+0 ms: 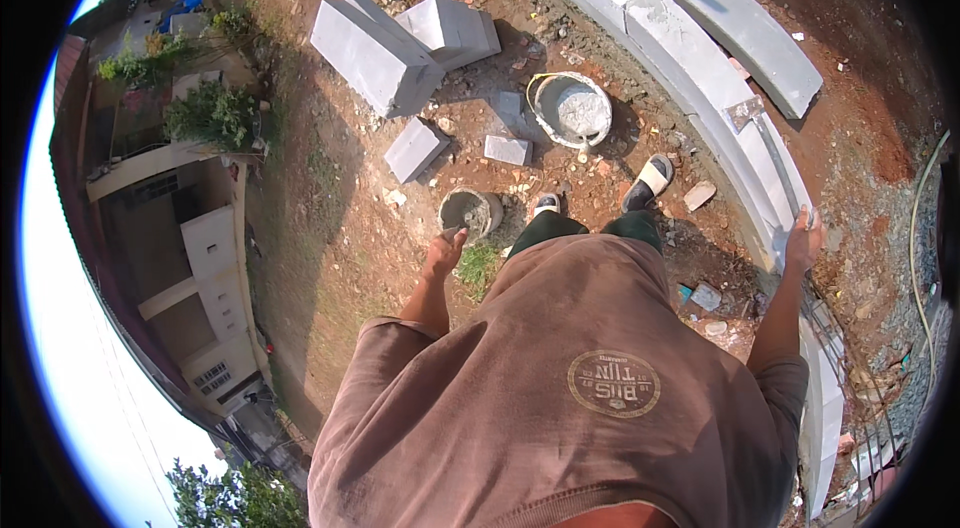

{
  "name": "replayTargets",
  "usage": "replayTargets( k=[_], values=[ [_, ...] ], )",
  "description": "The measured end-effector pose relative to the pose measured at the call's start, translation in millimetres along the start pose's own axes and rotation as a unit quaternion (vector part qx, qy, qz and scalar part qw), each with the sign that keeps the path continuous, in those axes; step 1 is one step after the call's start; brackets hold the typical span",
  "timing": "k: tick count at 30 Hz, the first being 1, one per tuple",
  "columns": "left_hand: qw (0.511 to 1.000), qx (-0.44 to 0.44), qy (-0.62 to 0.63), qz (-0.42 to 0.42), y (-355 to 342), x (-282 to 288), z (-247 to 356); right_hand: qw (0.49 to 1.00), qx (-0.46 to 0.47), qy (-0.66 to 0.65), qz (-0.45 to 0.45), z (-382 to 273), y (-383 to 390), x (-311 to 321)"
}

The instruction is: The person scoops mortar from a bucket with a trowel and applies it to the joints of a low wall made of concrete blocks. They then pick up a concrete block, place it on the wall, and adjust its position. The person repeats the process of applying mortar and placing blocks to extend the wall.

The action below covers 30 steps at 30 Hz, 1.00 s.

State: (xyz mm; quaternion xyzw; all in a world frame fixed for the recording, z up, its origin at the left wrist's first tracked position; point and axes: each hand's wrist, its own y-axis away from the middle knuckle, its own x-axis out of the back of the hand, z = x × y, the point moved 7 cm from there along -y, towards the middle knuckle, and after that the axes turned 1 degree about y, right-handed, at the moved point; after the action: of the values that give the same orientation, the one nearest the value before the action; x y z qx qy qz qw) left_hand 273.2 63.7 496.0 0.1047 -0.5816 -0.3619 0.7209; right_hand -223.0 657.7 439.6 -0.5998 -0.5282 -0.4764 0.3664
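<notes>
My left hand [443, 254] is closed at the rim of a small bucket [487, 231] that holds grey mortar. A short dark tool, seemingly a trowel [456, 230], pokes out of that fist; little of it shows. On the other side, my right hand [803, 240] lies against the curved wall of pale grey blocks [690, 46]. Its fingers bend at the block's edge, and what they grip, if anything, is unclear. A narrow dark grey strip [778, 160] runs along the wall top up to this hand.
A larger bucket [543, 118] of pale mix stands ahead of my feet. Large grey blocks [372, 58] and smaller pieces [416, 150] lie at the left. Another long block [742, 33] rests beyond the wall. Rubble and a brick piece [700, 195] litter the dirt.
</notes>
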Motion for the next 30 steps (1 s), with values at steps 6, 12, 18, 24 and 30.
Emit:
replayTargets(
  k=[6, 12, 18, 24, 30],
  values=[
    [0.994, -0.092, 0.048, -0.034, -70.6, -0.1, -59.7, 0.976, -0.152, 0.102, -0.118, 169.6, 157.9, -15.1],
    [0.970, -0.069, 0.221, -0.073, -117.3, 5.2, -163.7, 0.937, -0.276, 0.073, -0.199, 143.2, 412.1, -42.7],
    [0.970, -0.130, -0.109, -0.174, -120.4, 34.2, -211.3, 0.881, -0.348, -0.079, -0.311, 89.9, 614.0, -88.1],
    [0.929, -0.199, -0.239, -0.200, -193.6, 63.2, -173.1, 0.786, -0.538, -0.192, -0.238, 53.8, 744.2, -92.9],
    [0.937, -0.273, -0.094, -0.195, -226.9, 62.3, -25.0, 0.756, -0.579, -0.221, -0.208, 24.8, 780.2, -106.2]
  ],
)
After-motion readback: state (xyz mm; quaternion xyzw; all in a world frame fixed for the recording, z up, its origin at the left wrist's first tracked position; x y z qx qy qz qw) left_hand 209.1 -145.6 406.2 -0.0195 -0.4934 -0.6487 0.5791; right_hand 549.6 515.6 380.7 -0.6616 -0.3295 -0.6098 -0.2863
